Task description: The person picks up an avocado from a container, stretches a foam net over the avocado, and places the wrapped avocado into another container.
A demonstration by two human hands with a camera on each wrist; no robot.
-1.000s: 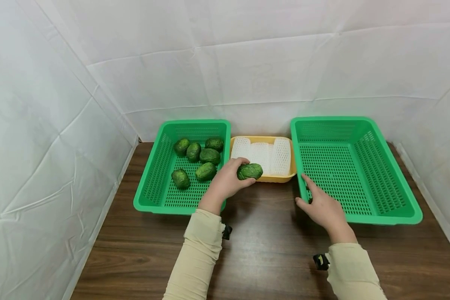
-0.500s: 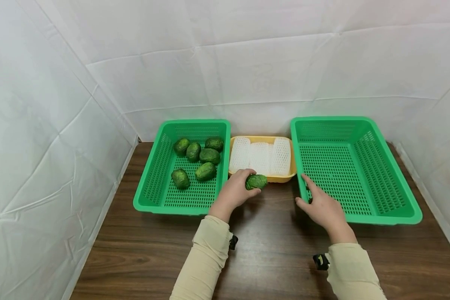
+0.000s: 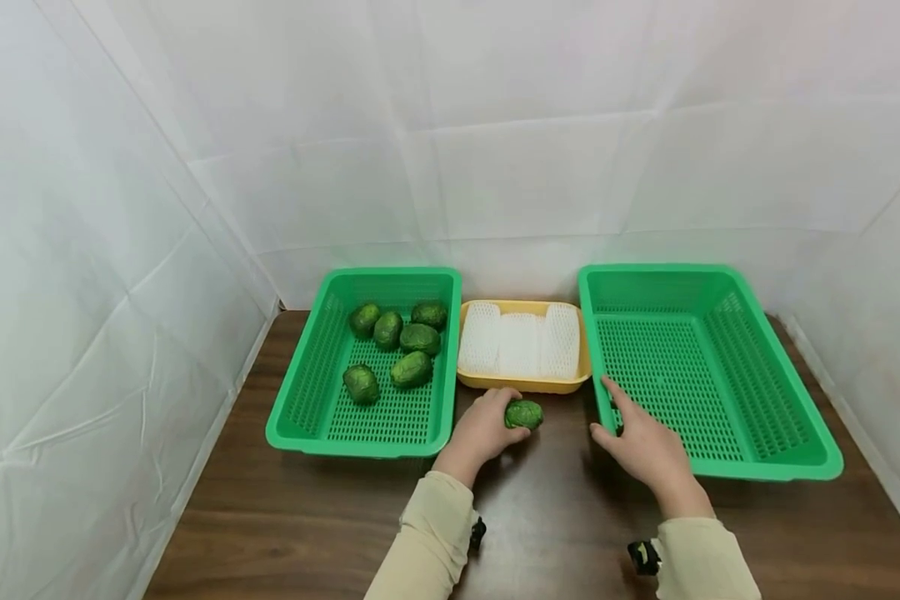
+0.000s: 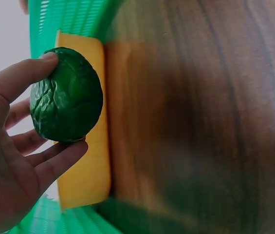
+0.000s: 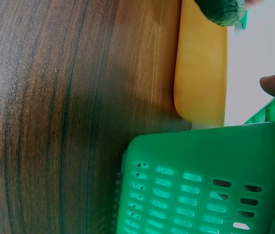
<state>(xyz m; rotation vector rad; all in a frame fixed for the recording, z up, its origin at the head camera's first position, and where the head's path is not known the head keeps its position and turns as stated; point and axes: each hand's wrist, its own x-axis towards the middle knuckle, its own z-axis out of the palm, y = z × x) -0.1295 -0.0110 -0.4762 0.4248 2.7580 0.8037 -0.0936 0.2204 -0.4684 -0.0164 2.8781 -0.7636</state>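
left hand [image 3: 487, 429] had its thumb and fingers curved around one wrinkled green fruit [image 3: 523, 415], held above the bench [image 3: 555, 533] just in front of the yellow tray [image 3: 525, 385]. right hand [image 3: 648, 442] sat at the rim of the right-hand green basket [image 3: 656, 269], thumb and forefinger spread apart; whether it gripped, i could not tell. the fruit seemed light and firm, its creased skin probably not slippery, best pinched gently around its plump middle.
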